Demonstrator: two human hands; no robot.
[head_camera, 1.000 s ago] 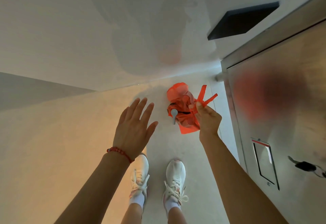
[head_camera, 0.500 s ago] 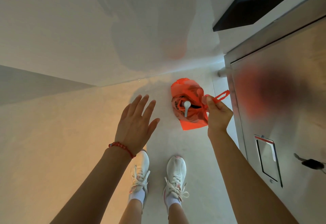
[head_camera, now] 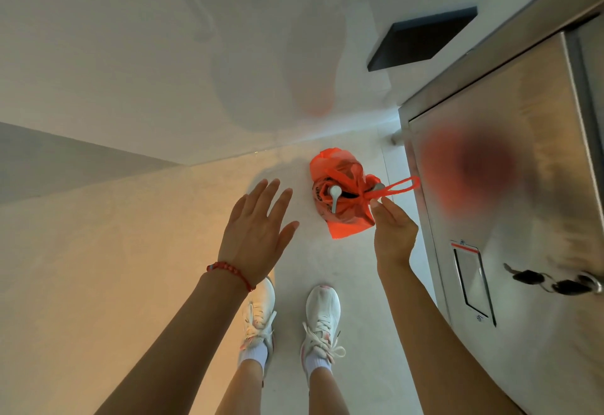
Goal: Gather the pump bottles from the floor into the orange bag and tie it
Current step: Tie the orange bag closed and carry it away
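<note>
I see the orange bag point(head_camera: 343, 199) on the floor point(head_camera: 353, 267), right hand point(head_camera: 392, 235) fingertips at its handle loop point(head_camera: 397, 187), grip unclear, left hand point(head_camera: 258, 235) spread empty; the protruding pump head point(head_camera: 335, 197) may slip out.

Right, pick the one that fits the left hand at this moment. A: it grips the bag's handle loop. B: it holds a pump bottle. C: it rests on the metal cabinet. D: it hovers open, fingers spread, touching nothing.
D: the left hand is spread flat in the air, apart from the orange bag, while the right hand is at the handle loop.
</note>
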